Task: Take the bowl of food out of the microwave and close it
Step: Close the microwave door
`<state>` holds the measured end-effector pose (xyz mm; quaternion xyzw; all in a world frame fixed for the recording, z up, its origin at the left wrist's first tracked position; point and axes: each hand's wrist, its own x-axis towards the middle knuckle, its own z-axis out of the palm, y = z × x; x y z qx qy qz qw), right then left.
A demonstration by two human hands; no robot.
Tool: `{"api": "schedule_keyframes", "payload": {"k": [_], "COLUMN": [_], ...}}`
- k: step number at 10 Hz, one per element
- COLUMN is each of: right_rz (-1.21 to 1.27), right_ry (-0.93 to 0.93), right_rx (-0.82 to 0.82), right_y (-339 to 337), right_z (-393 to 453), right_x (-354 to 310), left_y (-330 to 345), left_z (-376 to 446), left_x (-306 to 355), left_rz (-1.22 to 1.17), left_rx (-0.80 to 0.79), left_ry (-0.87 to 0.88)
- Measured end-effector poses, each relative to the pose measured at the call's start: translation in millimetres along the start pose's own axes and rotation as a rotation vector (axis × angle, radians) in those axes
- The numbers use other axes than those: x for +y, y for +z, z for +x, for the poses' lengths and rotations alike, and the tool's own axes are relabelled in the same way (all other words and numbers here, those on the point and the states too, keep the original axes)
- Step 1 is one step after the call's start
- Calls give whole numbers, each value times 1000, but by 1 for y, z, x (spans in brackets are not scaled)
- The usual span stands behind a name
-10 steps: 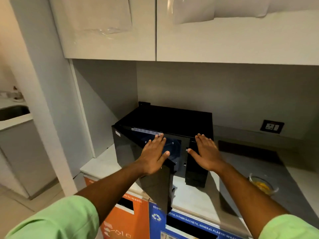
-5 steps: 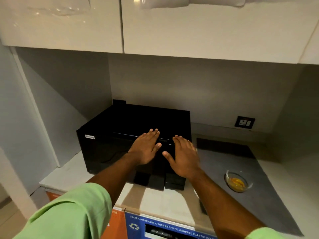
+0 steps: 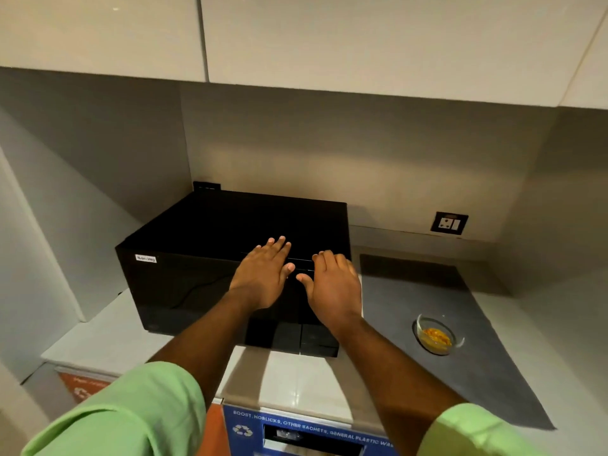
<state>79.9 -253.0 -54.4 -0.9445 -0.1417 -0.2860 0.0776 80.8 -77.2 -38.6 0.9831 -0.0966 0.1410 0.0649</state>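
Observation:
The black microwave [image 3: 184,245] stands on the white counter [image 3: 108,337] with its door flush against the front. My left hand [image 3: 263,274] lies flat on the door's right part, fingers spread. My right hand [image 3: 332,284] rests flat beside it on the control panel side. Neither hand holds anything. A small glass bowl [image 3: 439,337] with yellow food sits on a grey mat [image 3: 477,357] to the right of the microwave, apart from both hands.
White upper cabinets [image 3: 296,37] hang overhead. A wall socket [image 3: 449,222] is behind the mat. Below the counter edge are an orange bin front [image 3: 85,388] and a blue recycling bin front [image 3: 306,429]. A wall panel closes the left side.
The microwave door swung from half open to shut under my left hand. Both hands stay pressed flat on the front. My view shifted right and closer.

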Motion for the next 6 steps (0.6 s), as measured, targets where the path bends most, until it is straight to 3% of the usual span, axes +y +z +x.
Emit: {"api": "schedule_keyframes", "payload": {"k": [3, 5, 6], "right_rz": [75, 61, 62], "right_ry": [41, -69, -62], "right_rx": [-133, -314, -345], "right_y": [-11, -33, -40], "right_z": [-5, -10, -14], "right_x": [-2, 5, 4], "left_y": [-5, -19, -17], "left_z": [-15, -30, -43], "left_x": [19, 17, 13], "left_rz": [-7, -19, -15], "left_rx": [-59, -146, -99], "left_ry": [-85, -78, -87]}}
